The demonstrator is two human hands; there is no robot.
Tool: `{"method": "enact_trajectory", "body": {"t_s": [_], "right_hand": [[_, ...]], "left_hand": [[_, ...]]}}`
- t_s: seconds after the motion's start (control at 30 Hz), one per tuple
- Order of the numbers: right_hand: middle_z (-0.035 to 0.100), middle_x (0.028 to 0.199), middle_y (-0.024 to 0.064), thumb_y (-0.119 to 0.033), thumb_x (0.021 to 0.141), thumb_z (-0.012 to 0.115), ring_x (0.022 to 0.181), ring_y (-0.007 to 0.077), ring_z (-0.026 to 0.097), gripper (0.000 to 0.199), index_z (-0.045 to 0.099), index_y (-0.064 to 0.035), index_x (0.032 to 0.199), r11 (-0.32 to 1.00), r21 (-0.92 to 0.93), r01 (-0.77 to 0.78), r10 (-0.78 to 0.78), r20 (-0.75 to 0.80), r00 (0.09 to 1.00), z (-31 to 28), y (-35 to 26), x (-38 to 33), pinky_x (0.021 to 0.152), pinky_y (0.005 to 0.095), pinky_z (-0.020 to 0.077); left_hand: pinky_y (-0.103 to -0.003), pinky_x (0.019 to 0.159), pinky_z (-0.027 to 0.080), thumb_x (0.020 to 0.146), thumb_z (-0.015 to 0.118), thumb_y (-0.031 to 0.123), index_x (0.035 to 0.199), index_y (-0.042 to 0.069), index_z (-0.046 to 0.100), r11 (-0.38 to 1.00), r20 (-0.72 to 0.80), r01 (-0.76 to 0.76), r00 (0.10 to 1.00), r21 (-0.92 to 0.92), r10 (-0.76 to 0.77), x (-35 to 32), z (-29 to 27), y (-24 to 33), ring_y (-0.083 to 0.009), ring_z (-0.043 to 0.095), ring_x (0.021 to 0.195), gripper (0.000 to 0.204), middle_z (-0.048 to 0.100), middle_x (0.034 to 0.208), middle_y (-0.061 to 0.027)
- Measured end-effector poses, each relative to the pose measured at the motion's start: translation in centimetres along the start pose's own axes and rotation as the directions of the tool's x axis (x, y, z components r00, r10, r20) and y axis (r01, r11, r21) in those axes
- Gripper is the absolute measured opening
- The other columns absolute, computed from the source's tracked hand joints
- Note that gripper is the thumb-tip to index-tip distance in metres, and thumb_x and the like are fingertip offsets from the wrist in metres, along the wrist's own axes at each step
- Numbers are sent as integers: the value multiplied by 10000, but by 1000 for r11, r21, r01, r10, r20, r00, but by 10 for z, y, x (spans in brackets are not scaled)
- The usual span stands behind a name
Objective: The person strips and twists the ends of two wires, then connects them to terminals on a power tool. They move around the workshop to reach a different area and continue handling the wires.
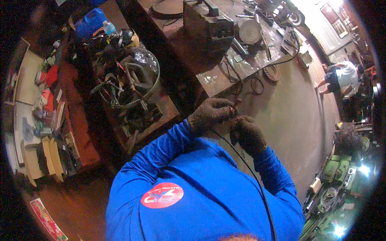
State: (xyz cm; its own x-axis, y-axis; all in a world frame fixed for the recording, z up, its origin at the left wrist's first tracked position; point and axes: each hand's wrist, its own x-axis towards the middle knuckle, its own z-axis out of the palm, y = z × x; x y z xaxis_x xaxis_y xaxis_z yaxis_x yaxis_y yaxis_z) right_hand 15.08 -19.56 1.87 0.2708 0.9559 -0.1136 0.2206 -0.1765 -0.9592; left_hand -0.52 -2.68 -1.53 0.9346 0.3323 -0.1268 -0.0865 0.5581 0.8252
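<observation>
In front of my chest, my left hand [211,113] is closed, its thumb and fingers pinching near the end of a black cable [246,164]. My right hand [250,135] is curled closed beside it, and its fingertips meet those of the left at the cable's end. A small reddish-brown end piece [237,103] pokes out above the fingertips; whether it is bare wire I cannot tell. From below the hands the cable slants across my blue shirt to the lower edge. My fingers hide part of it.
Ahead stands a metal table [211,82] bearing a boxy dark machine [207,30] with a top handle, and a round perforated disc [250,32]. To its left, a bench holds tangled cables [128,76] and a blue jerrycan [89,23]. Another person [345,78] bends down at far right.
</observation>
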Motion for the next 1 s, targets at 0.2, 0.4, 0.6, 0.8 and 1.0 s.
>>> {"method": "enact_trajectory", "body": {"t_s": [0.2,0.4,0.6,0.8,1.0], "right_hand": [[623,1400,174,-213,815,793,1139,331,680,505,697,-123,1303,670,-688,280,-494,-131,860,-22,-36,18,917,428,583],[731,994,84,-223,808,737,937,341,701,381,741,-183,1186,172,-745,644,-406,542,736,-36,-66,58,794,470,580],[716,828,81,-134,696,722,826,347,684,314,747,-129,1009,221,-790,572,-334,489,806,-41,-68,61,729,462,544],[729,1102,152,-57,786,772,1053,344,696,258,735,-60,1041,574,-668,473,-555,108,825,-24,-68,59,893,429,560],[720,1140,172,-69,810,798,1055,334,692,261,751,-52,1066,617,-697,367,-545,-41,838,-3,-50,27,881,412,572]], "left_hand": [[-289,760,554,978,706,302,1048,34,750,947,-22,242,970,210,-243,-1,-17,42,-134,672,840,280,744,965,-67],[-300,763,542,974,711,313,1074,26,752,927,102,192,967,322,-235,-6,-1,41,-129,654,847,307,720,925,-30],[-373,928,566,1003,673,260,1253,-19,679,902,167,123,964,414,-208,-5,-7,37,-201,688,1033,375,728,1154,-95],[-327,957,523,968,716,241,1371,0,615,995,98,-12,995,97,2,-13,-8,18,-149,620,1090,480,675,1233,-67],[-333,939,543,978,720,206,1395,-3,594,999,68,-48,997,23,47,-13,-9,14,-158,632,1075,482,678,1219,-73]]}}
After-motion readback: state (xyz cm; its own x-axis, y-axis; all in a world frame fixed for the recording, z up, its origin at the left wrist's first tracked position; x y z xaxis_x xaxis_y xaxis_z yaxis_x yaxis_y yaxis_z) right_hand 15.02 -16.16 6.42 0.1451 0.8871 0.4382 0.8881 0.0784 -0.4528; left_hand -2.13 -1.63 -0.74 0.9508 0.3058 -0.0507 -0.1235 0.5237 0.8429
